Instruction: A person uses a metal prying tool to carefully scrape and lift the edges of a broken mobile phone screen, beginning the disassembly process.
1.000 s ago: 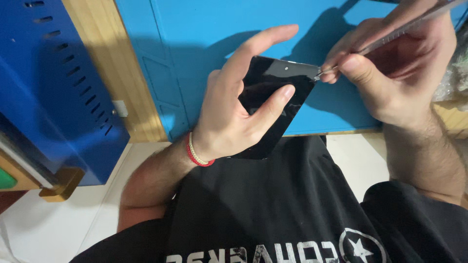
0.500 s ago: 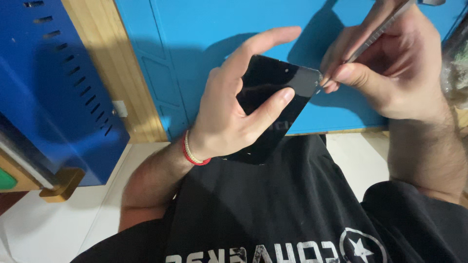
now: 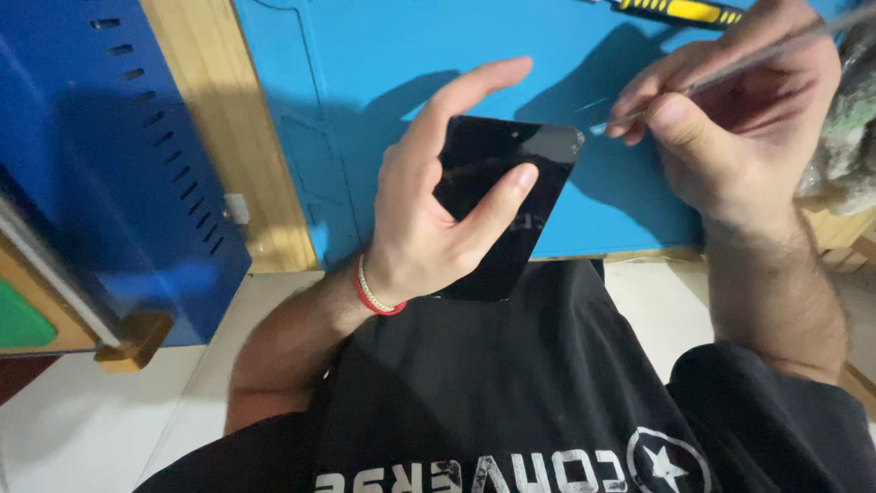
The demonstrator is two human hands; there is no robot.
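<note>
- A black smartphone (image 3: 497,196) is held up in front of the person's chest, above the near edge of the counter (image 3: 383,55), tilted with its dark glass face toward the camera.
- The left hand (image 3: 438,215) is clasped round the phone: the thumb presses on the glass, the index finger stretches up along the far edge, and the palm supports it from behind.
- The right hand (image 3: 730,128) is pinched closed on a thin metal tool (image 3: 757,59), likely tweezers or a fine pick; I cannot tell which.
- The tool's tip sits just beside the phone's upper right corner, near it but seemingly apart.
- Judging by this, the work is at an early stage: the phone looks whole, with no screen lifted and no part out.
- A blue mat (image 3: 620,210) covers the counter beneath both hands.
- A yellow-and-black tool handle (image 3: 680,11) lies on the mat at the far edge.
- A blue perforated metal cabinet (image 3: 109,173) stands to the left.
- A red wrist band (image 3: 372,297) circles the left wrist.
</note>
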